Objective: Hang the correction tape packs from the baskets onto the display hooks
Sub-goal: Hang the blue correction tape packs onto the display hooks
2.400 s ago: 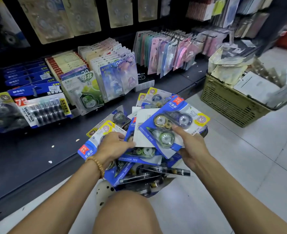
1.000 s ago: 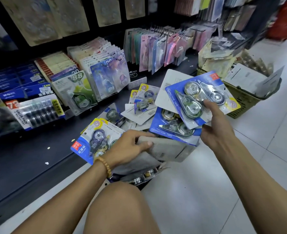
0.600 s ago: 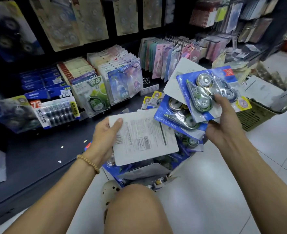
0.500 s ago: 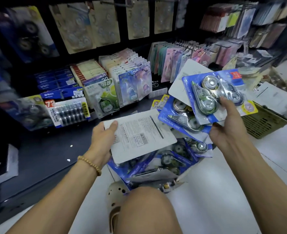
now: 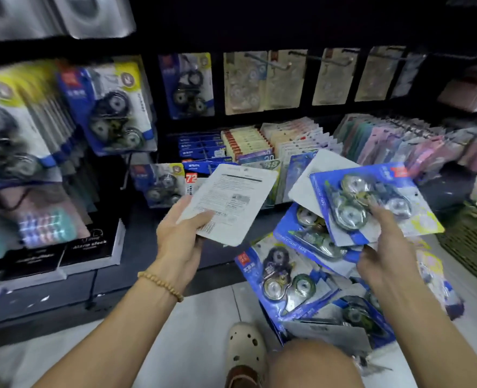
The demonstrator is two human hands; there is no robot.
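Dark shelving (image 5: 259,29) is filling the background, with packs hanging on hooks (image 5: 276,60) and more lying on the low shelf. I am gripping one correction tape pack (image 5: 231,203) in my left hand (image 5: 181,242), its white back facing me, thumb curled over the lower edge. My right hand (image 5: 383,253) is pinching a fanned bunch of blue packs (image 5: 371,208), at least three. More blue packs (image 5: 287,281) are lying piled below by my knee; how many, I cannot tell.

black boxes (image 5: 91,252) on shelf | beige clog (image 5: 245,350) on floor
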